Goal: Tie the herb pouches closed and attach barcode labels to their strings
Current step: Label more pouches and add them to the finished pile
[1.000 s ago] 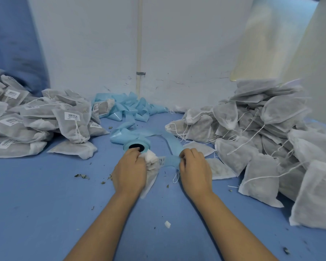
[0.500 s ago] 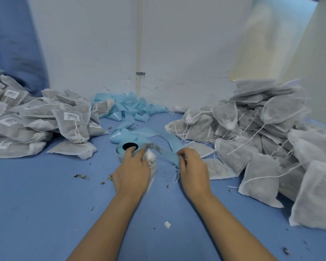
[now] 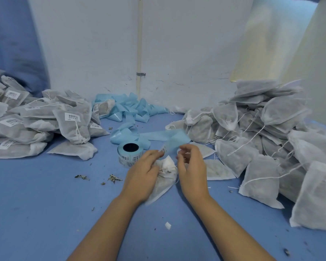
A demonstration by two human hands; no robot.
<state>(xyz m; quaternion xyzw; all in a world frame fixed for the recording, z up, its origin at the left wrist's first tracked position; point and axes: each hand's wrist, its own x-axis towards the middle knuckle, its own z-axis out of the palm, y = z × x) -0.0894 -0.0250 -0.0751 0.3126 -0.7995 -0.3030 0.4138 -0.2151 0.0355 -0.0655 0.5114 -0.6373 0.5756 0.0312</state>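
Item: white mesh herb pouch (image 3: 165, 178), near centre, under left hand (image 3: 143, 176), which pinches white barcode label (image 3: 163, 148). Right hand (image 3: 191, 166) apparently pinching blue backing strip (image 3: 174, 142). Step: peeling. Next: fold label over string.

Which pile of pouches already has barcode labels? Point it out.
The pile on the left: white barcode stickers show on several pouches. The pile on the right shows only bare pouches with loose strings.
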